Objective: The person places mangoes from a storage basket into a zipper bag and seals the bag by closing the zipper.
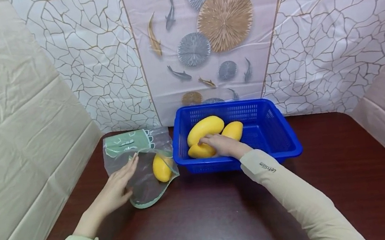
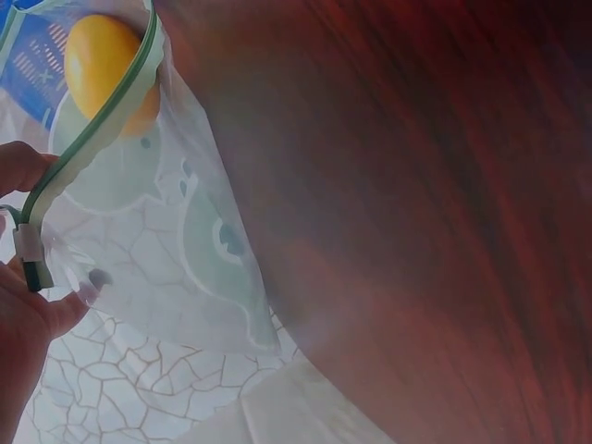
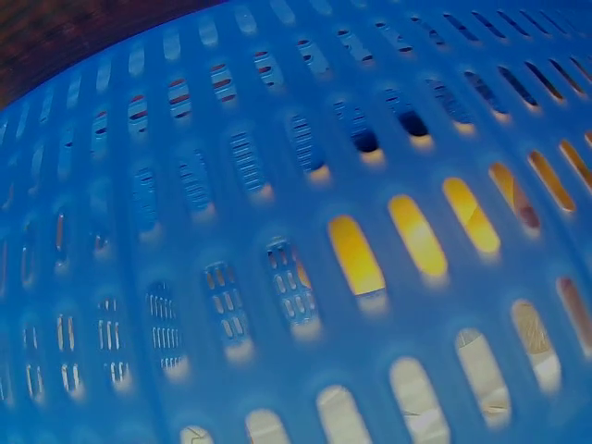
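Observation:
A clear zip bag (image 1: 146,188) with green print lies on the table at left, its green-edged mouth spread toward me. One yellow mango (image 1: 161,169) is inside the bag. My left hand (image 1: 117,190) holds the rim of the mouth; the left wrist view shows its fingers at the zip's end. Inside the blue basket (image 1: 292,142), my right hand (image 1: 222,144) grips the nearest mango (image 1: 199,151), its fingers curled over the top. Two more mangoes lie behind it, a large one (image 1: 205,128) and a smaller one (image 1: 233,131). In the right wrist view the slotted basket wall (image 3: 231,203) hides the fingers.
The basket stands toward the back of the dark wooden table (image 1: 200,219), just right of the bag. A patterned cloth wall (image 1: 104,66) rises behind, and plain cloth panels (image 1: 11,144) flank the table.

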The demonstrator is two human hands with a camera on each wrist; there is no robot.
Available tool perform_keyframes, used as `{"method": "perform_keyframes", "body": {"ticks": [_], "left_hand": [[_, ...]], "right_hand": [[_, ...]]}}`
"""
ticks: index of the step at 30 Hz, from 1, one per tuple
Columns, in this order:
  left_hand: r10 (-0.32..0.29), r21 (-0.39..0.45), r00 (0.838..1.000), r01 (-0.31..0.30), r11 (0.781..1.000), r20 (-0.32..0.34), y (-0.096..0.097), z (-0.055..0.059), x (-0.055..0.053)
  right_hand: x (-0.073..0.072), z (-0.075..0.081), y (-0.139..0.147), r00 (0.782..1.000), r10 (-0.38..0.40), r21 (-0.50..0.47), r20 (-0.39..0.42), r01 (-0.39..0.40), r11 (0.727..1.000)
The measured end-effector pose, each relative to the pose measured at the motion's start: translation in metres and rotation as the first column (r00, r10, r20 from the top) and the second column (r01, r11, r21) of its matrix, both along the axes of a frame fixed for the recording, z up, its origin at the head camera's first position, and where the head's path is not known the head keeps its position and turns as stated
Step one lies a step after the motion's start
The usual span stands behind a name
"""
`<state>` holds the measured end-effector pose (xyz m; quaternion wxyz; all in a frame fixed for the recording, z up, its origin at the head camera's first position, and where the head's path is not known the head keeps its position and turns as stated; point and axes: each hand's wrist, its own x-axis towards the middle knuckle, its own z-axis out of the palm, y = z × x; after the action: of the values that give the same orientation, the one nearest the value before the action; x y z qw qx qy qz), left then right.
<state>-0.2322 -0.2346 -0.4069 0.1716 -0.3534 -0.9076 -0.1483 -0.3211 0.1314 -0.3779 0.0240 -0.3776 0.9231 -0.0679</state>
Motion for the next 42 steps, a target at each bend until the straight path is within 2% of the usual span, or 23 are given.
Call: {"method": "perform_keyframes", "body": {"ticks": [10, 23, 30, 42], "left_hand": [[0.008, -0.003, 1.0, -0.008, 1.0, 0.011, 0.0, 0.0, -0.001], [-0.022, -0.001, 1.0, 0.022, 1.0, 0.006, 0.003, 0.002, -0.004], [-0.01, -0.001, 0.999, 0.01, 1.0, 0.037, 0.003, 0.002, -0.004], [-0.001, -0.013, 0.999, 0.002, 1.0, 0.054, 0.003, 0.003, -0.003]], "right_hand": [[0.002, 0.005, -0.002, 0.999, -0.034, 0.0, -0.009, 0.034, 0.999], [0.004, 0.008, -0.001, 0.999, -0.023, -0.008, -0.048, 0.022, 1.0], [0.004, 0.009, 0.002, 0.998, -0.023, -0.024, -0.054, 0.022, 0.999], [0.004, 0.017, 0.006, 1.0, -0.011, -0.051, -0.028, 0.01, 0.999]]}}
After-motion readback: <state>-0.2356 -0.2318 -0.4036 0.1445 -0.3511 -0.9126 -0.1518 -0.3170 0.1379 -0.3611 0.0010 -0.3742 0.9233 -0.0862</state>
